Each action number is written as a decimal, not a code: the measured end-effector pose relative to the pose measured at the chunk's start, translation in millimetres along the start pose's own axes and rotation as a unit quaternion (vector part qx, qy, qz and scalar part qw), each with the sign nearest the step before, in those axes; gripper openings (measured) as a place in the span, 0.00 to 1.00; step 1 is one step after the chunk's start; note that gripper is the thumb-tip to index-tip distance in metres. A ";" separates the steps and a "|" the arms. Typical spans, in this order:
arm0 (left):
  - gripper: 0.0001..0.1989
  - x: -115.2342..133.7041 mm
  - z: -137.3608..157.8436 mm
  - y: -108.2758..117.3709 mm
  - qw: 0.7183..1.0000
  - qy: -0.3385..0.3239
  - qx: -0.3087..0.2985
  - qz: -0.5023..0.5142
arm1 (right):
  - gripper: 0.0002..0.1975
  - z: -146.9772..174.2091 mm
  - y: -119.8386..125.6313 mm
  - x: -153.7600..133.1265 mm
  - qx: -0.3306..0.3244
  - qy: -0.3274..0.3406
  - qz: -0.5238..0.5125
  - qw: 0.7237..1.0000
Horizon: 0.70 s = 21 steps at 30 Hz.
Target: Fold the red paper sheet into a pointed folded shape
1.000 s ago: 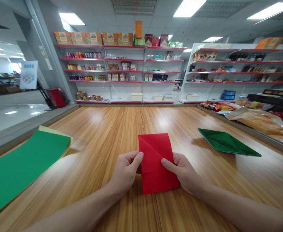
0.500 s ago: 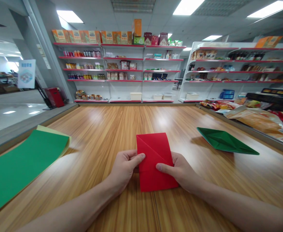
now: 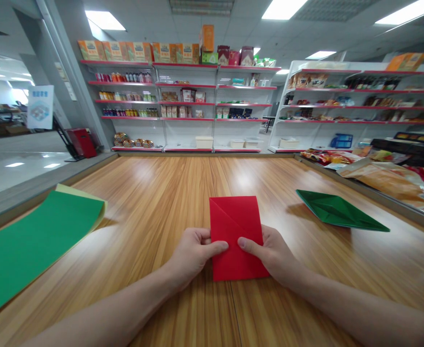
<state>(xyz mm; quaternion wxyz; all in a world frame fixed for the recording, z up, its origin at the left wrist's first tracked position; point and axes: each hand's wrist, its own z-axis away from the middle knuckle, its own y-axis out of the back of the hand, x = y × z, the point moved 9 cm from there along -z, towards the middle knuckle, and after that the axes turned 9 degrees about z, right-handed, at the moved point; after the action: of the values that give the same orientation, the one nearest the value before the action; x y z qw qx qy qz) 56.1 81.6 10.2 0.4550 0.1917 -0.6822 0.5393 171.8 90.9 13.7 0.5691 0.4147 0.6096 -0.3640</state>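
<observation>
Held up just above the wooden table [image 3: 154,202] is a folded piece of red paper [image 3: 233,219], with a diagonal fold line crossing its upper part. My left hand [image 3: 197,253] grips its left edge, thumb flat on the front and fingers mostly hidden behind. On the opposite edge my right hand [image 3: 275,253] pinches the paper the same way. A folded dark green paper shape [image 3: 342,211], pointed at its ends, rests on the table to the right. Large green paper sheets [image 3: 41,246] lie at the left with a pale yellow sheet [image 3: 79,194] under them, their far corner curled up.
Snack packages [image 3: 389,176] line a ledge beyond the table's right edge. Stocked shelves [image 3: 183,103] stand past the far edge. A red box [image 3: 82,142] and a sign board [image 3: 40,107] are on the floor area at the left.
The red paper has shifted slightly right and turned a little in both hands. My left thumb reaches farther across its front. The green papers lie as before.
</observation>
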 end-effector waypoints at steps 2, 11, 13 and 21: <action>0.13 -1.0 0.5 0.7 1.000 0.005 0.003 -0.001 | 0.18 -1.2 0.5 1.5 0.003 -0.006 -0.012 1.000; 0.12 4.6 -0.8 20.3 0.992 -0.057 0.104 0.032 | 0.16 -0.8 -9.3 16.0 -0.057 -0.087 -0.005 0.995; 0.13 6.1 0.3 24.2 0.989 -0.065 0.131 0.039 | 0.17 0.6 -11.6 16.2 -0.064 -0.094 0.001 0.993; 0.12 6.2 1.6 23.0 0.987 -0.047 0.136 0.075 | 0.19 1.1 -16.3 16.5 -0.098 -0.075 0.014 0.992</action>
<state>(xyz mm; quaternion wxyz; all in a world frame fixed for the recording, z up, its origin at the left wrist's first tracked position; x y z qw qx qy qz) 34.9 89.5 2.4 0.3503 0.2249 -0.6359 0.6499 157.1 85.1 -3.3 0.6562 0.3367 0.5919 -0.3250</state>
